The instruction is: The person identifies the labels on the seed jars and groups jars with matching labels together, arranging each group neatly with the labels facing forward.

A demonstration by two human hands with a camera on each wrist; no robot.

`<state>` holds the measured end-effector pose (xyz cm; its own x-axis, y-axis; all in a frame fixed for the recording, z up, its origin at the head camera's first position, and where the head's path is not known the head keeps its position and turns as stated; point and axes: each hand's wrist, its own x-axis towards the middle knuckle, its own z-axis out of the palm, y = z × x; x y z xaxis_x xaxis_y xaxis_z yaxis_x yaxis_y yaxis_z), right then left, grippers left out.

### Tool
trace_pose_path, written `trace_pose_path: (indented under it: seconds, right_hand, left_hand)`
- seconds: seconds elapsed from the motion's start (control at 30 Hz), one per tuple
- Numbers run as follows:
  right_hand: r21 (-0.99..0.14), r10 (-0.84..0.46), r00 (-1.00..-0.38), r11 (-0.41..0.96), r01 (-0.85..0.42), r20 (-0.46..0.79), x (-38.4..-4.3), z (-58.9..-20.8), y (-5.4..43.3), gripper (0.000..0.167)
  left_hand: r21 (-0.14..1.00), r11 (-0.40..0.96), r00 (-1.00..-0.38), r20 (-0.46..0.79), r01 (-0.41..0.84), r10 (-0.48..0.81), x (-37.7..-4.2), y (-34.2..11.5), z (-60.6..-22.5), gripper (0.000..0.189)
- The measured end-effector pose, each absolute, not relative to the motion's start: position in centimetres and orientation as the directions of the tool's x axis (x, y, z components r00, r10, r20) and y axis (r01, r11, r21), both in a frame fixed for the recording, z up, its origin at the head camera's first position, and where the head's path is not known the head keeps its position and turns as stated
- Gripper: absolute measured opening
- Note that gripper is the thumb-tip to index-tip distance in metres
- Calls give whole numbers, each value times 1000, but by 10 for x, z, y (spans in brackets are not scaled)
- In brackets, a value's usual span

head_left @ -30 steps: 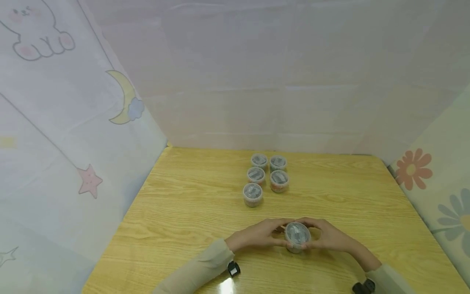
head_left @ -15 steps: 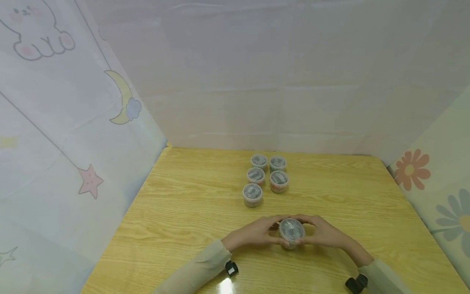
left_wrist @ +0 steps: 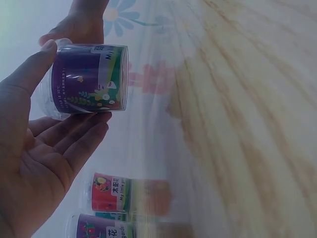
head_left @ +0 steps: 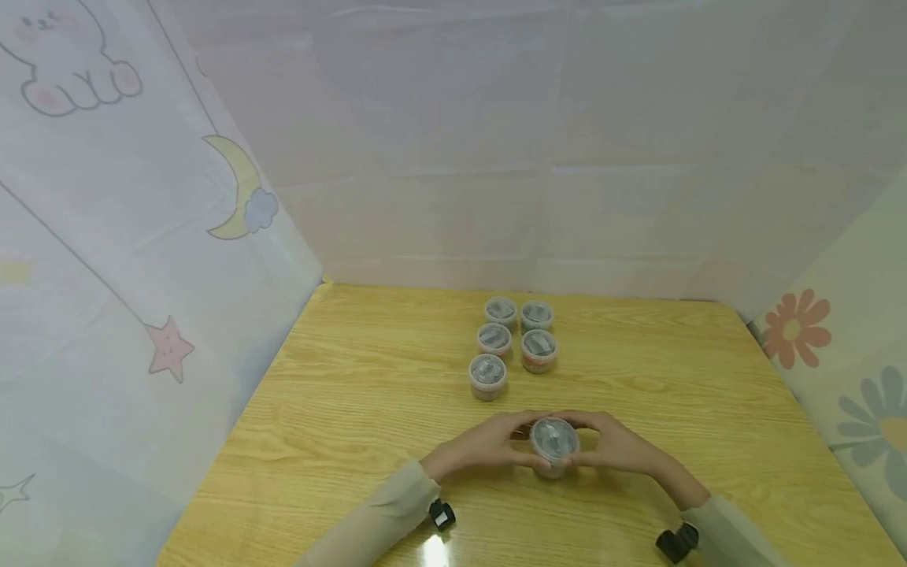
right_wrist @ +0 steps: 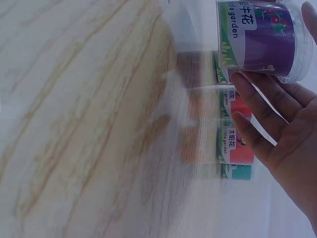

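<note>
A small round clear plastic tub (head_left: 555,438) with a clear lid is held between both hands near the front of the table. Its purple label with flower prints and "little garden" lettering shows on the tub (right_wrist: 267,39) in the right wrist view. My left hand (head_left: 482,447) grips its left side, thumb at the near side and fingers round the far side. From the right, my right hand (head_left: 623,450) grips it in the same manner. In the left wrist view the tub (left_wrist: 89,79) looks raised slightly off the table. Grey packets show through its lid.
Several similar lidded tubs stand farther back in two columns, the nearest being a left-column tub (head_left: 487,376). A red-labelled tub (head_left: 539,351) stands in the right column. The wood-grain table (head_left: 354,394) meets printed cloth walls (head_left: 439,213) on three sides.
Both hands have carried the tub leftward and a little away from the front edge. The tubs at the back have stayed in place.
</note>
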<state>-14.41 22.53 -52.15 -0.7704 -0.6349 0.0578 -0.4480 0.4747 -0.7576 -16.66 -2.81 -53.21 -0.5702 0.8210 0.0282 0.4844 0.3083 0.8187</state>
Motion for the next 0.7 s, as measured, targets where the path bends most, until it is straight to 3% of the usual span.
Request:
trace_pose_path:
  seconds: [0.7]
  right_hand:
    - [-731,-637,-757,447,-515,143,-149,-522,210,59]
  left_hand:
    - [843,262,-603,89,469,792,-172,-40,-530,71]
